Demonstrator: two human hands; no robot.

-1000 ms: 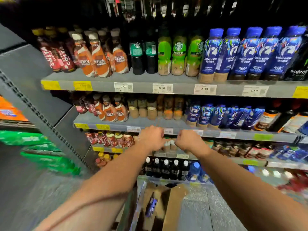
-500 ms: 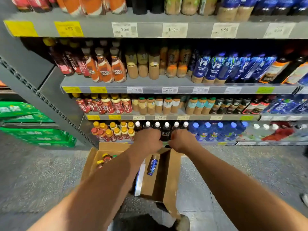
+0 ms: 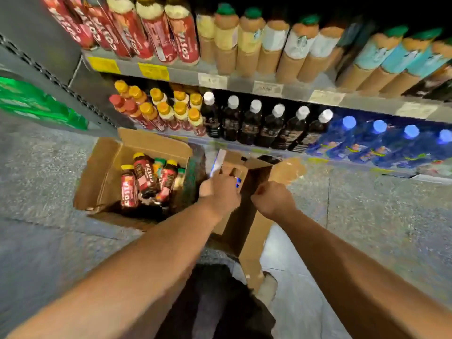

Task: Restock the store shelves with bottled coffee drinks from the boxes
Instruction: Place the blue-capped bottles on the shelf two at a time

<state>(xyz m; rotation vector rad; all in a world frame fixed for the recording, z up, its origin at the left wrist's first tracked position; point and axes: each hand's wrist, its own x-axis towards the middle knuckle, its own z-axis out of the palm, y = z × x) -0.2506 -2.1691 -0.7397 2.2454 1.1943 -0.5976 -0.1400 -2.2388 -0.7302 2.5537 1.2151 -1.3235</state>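
Two open cardboard boxes stand on the floor below the shelves. The left box point(image 3: 156, 143) holds several red Costa coffee bottles point(image 3: 128, 187) lying jumbled. The narrower right box point(image 3: 256, 174) shows a bit of a blue bottle point(image 3: 237, 181) inside. My left hand point(image 3: 220, 192) reaches down into the right box beside that blue bottle; its fingers are hidden, so a grip is unclear. My right hand point(image 3: 274, 199) hovers over the same box as a curled fist holding nothing.
The bottom shelf carries yellow-capped bottles point(image 3: 166, 113), black white-capped bottles point(image 3: 249, 126) and blue bottles point(image 3: 367, 140). Tan coffee bottles point(image 3: 288, 55) fill the shelf above. Green packs point(image 3: 36, 104) lie at the left. Grey floor surrounds the boxes; my dark trouser leg point(image 3: 220, 302) is below.
The view has tilted down from the upper shelves to the floor boxes. Both hands dropped from shelf height to the right box, the left one going into it.
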